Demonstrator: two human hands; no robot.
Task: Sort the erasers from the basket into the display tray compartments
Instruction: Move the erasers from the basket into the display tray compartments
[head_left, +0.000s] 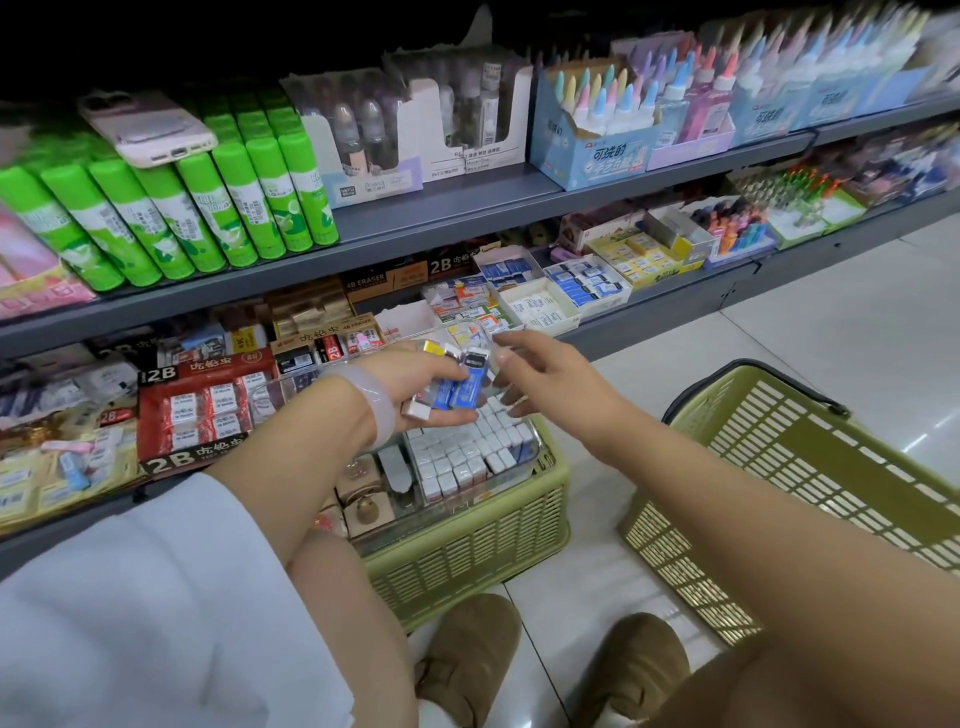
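My left hand (415, 379) clutches blue erasers (457, 387), light, slick-sleeved, firm; my right hand (540, 374) open, fingers spread; pinch long sides.

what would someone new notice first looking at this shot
Mid-frame, the left hand grips a bunch of blue-sleeved erasers, with the right hand reaching in, fingers spread. Just below sits a clear tray packed with white-ended erasers, resting on a green basket. At upper left, bright green glue sticks fill the shelf, with a phone lying on top.
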